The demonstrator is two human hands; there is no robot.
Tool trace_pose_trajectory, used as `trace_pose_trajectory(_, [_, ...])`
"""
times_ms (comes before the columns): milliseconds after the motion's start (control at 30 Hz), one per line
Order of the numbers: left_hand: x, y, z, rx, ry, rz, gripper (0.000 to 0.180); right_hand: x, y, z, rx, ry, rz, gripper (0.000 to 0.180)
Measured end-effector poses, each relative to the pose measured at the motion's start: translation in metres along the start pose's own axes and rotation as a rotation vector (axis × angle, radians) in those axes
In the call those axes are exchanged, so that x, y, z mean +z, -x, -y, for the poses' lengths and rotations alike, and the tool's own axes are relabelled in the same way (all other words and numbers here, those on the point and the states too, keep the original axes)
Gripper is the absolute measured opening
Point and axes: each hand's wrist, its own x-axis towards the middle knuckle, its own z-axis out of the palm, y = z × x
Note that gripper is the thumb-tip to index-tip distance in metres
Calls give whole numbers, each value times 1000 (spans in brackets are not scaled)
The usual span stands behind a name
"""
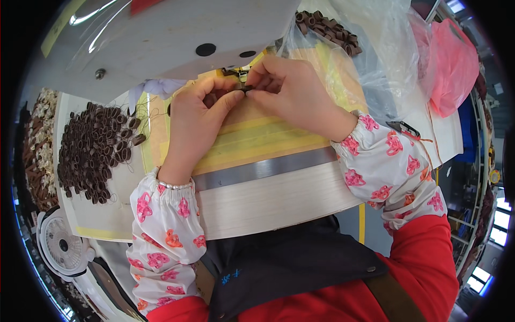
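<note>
Under the head of a white sewing machine [155, 45], my two hands meet at the presser foot [241, 74]. Thumb and fingers of my left hand [196, 110] pinch a small dark brown strip [246, 89] from the left. From the right, my right hand [298, 91] pinches the same strip, its fingers curled close to the foot. Most of the strip is hidden by my fingertips, so whether it is a closed loop cannot be seen. Yellow tape [257, 140] covers the work surface below my hands.
Brown fabric loops [94, 147] with loose threads are heaped at the left; another heap of brown loops [332, 33] lies at the far right. Clear plastic [381, 59], a pink bag [453, 67] and black thread snips [403, 129] are on the right. A white fan [63, 244] stands lower left.
</note>
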Motion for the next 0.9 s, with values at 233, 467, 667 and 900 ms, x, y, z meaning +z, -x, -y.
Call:
trace_pose_trajectory(233, [4,-11,-5,-43,-143,-33,17,3,-6,-7,-163,160,-139,8])
trace_pose_trajectory(467, [6,-13,-5,-35,-129,-68,21,2,-14,-14,-278,217,-186,4])
trace_pose_trajectory(667, [5,-16,-6,-51,-141,-57,21,1,-15,-13,-288,293,-172,5])
trace_pose_trajectory(900, [4,-18,-4,-47,-144,-43,20,0,-16,-11,-262,270,-168,5])
